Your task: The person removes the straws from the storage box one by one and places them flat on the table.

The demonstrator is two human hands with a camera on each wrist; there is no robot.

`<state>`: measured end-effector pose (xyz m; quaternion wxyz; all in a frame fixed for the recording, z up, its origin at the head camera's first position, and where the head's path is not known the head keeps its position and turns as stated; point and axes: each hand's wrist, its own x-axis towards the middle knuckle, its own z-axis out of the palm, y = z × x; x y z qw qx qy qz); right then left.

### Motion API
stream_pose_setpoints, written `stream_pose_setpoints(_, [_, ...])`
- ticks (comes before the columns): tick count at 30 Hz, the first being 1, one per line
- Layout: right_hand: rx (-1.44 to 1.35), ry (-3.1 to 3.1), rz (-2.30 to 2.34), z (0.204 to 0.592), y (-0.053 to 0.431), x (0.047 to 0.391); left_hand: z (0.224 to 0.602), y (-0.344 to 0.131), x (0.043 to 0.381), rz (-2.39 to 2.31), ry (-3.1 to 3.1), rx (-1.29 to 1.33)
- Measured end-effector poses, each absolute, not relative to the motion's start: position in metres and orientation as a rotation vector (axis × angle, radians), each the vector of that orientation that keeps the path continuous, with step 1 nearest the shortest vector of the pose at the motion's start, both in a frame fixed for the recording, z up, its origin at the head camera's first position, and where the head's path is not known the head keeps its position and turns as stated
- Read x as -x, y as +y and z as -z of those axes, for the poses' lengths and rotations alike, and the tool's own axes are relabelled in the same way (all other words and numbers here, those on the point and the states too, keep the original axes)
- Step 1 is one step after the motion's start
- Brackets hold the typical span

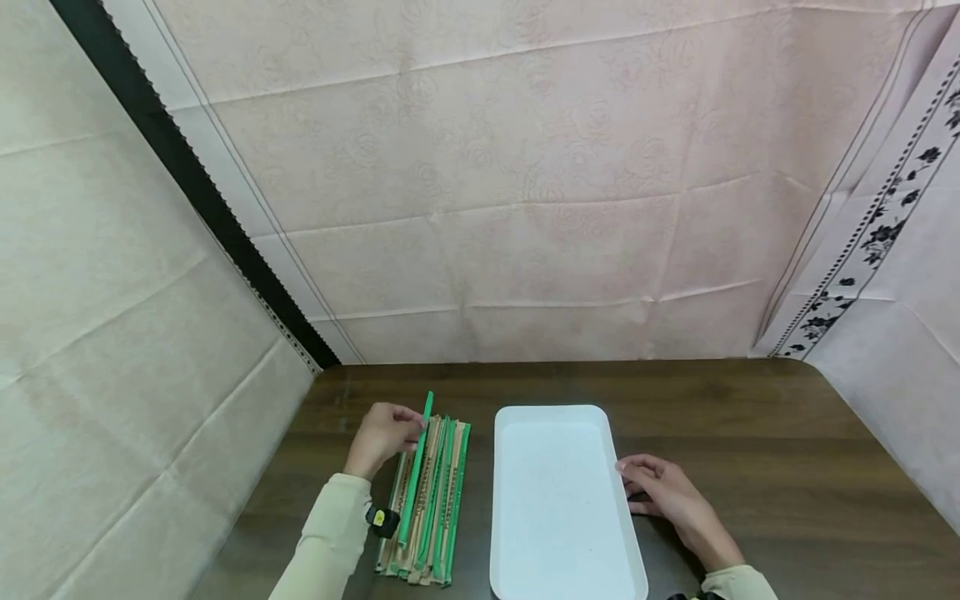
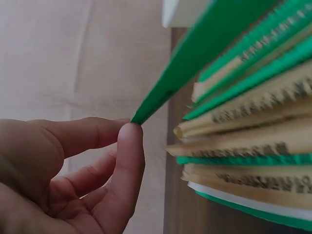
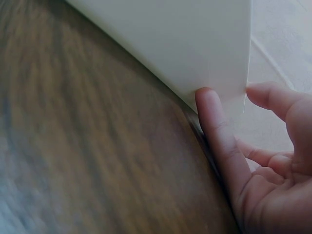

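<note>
My left hand pinches the far end of a slim green paper packet between thumb and fingertip. In the left wrist view this green packet slants up away from the fingertips, over the others. Beneath it lies a pile of long thin packets, green and tan, with dark printing on the tan ones. What is inside the wrappers is hidden. At the right side of a white rectangular tray, my right hand touches the edge. The right wrist view shows one finger against the tray's outer wall, another at its rim.
Everything stands on a brown wood-grain table with rounded far corners. Pale creased cloth hangs behind and on both sides, with a black band at left and a floral border at right. Both wrists wear a dark strapped device.
</note>
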<state>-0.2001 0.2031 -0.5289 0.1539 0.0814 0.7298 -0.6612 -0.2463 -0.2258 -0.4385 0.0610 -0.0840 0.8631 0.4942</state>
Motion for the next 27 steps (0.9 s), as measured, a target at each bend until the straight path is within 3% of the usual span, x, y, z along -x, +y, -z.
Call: stream_pose_setpoints(27, [-0.241, 2.107, 1.893, 0.528, 0.203, 0.199, 0.471, -0.225, 0.243, -1.18, 2.86, 0.311])
